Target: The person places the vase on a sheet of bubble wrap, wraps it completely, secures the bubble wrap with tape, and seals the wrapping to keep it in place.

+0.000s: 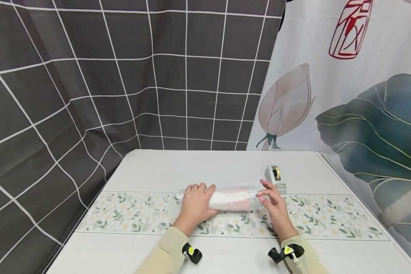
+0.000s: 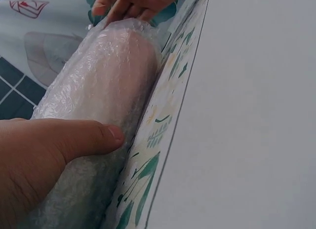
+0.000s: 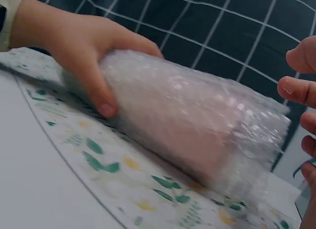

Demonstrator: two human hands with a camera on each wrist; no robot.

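A cylinder-like bundle in clear bubble wrap (image 1: 231,198), pinkish and white inside, lies sideways over the floral strip. My left hand (image 1: 196,204) grips its left end, with the thumb (image 2: 101,137) along the near side and the fingers over the top. At the other end, loose wrap (image 3: 261,140) extends past the pink contents. Beside that loose end is my right hand (image 1: 276,210), its fingers (image 3: 300,91) spread and slightly bent. In the right wrist view a gap shows between these fingers and the wrap.
Just beyond my right hand stands a white tape dispenser (image 1: 276,178) with a roll of tape. The white tablecloth (image 1: 233,249) has a floral band across it. A dark grid curtain (image 1: 168,76) and a white lotus-print curtain (image 1: 294,42) hang behind the table.
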